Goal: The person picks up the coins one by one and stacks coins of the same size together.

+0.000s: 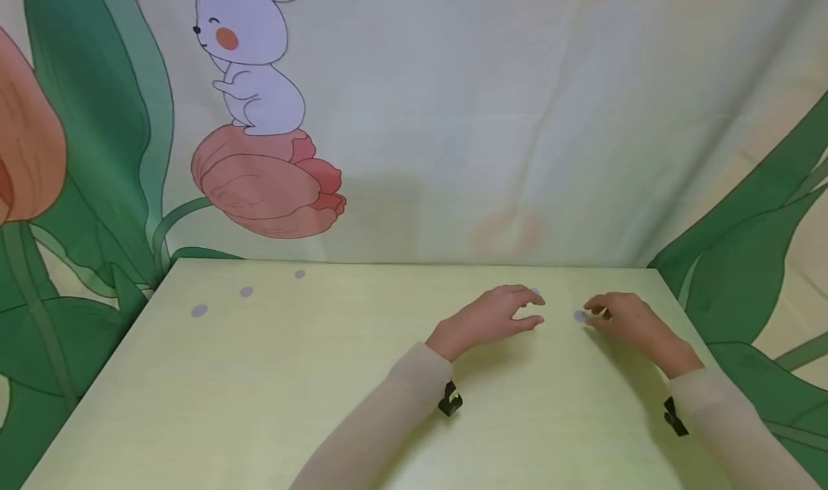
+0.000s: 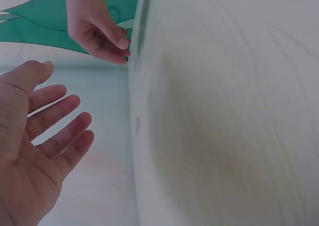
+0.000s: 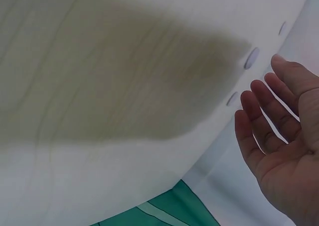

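The left hand is held above the table with its thumb and fingers spread well apart, and there is nothing between them. The right hand is near it on the right, fingers loosely bent, with nothing in its grasp either; the right wrist view shows its palm bare and the fingers a little apart.

A pale dot is between the two hands, right at the right fingertips. From above, the fingertips overlap its edge, so it is hard to say whether they touch it. A second dot is just beyond the left fingertips, partly covered by them. In the right wrist view, three dots run along the tabletop just beside the fingers.

Well to the left of both hands, three more dots lie in a slanting row. Beyond the hands hangs a printed cloth, with a white rabbit on a pink flower to their far left. Behind each hand comes a light sleeve, with a black clip beneath the cuff.
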Action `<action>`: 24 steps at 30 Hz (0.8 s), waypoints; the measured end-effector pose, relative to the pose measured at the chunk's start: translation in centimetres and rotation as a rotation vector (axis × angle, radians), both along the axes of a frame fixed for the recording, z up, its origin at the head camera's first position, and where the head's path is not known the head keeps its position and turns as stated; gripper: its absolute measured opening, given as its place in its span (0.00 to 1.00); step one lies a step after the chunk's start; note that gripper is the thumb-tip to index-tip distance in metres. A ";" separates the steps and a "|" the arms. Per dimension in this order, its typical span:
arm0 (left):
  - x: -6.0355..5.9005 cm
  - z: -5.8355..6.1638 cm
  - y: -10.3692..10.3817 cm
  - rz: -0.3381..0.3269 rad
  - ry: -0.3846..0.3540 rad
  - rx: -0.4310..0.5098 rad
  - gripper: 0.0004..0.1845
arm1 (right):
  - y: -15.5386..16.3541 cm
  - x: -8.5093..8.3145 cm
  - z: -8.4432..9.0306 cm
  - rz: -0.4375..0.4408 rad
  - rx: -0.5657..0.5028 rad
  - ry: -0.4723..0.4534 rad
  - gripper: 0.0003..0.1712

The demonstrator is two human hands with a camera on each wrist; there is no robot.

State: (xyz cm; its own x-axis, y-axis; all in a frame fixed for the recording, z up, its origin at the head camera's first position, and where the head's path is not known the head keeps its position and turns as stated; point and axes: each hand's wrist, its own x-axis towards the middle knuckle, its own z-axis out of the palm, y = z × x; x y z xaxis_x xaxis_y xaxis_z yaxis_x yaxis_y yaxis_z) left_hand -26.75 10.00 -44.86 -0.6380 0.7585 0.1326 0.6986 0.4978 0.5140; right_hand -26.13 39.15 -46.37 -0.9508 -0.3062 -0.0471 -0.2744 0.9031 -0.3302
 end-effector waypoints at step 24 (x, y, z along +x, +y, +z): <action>-2.2 -4.3 8.6 0.240 -0.333 0.199 0.17 | 2.0 -1.7 -2.1 -0.079 -0.143 -0.091 0.14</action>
State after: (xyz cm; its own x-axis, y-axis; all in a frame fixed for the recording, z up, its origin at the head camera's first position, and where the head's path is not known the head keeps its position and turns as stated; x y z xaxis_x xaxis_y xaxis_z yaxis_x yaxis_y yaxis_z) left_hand -28.98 18.61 -49.14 -0.8253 0.5644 0.0183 0.3555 0.4941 0.7934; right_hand -27.86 41.16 -48.45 -0.9659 -0.2408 -0.0952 -0.1681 0.8627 -0.4769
